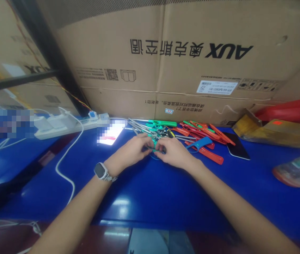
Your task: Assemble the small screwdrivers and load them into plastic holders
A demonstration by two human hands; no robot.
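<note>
My left hand (131,150), with a watch (102,171) on its wrist, meets my right hand (175,152) over the blue table. Between them, the fingers of both hands are pinched on a small green plastic piece (154,144), mostly covered by the fingertips. Just beyond lies a heap of metal rods (141,126) and a green handle (165,123) that look like long-reach lighter parts. A yellow-and-black handle (170,133) pokes out near my right fingers. Right of that hand lie a blue plastic piece (202,143) and several red plastic handle pieces (210,155).
A lit phone (112,133) lies on the left, near a white power strip (73,123) and cable (61,158). At right are a dark phone (237,146), a carton (279,132) and a clear container (298,169). A large cardboard box (178,77) stands behind.
</note>
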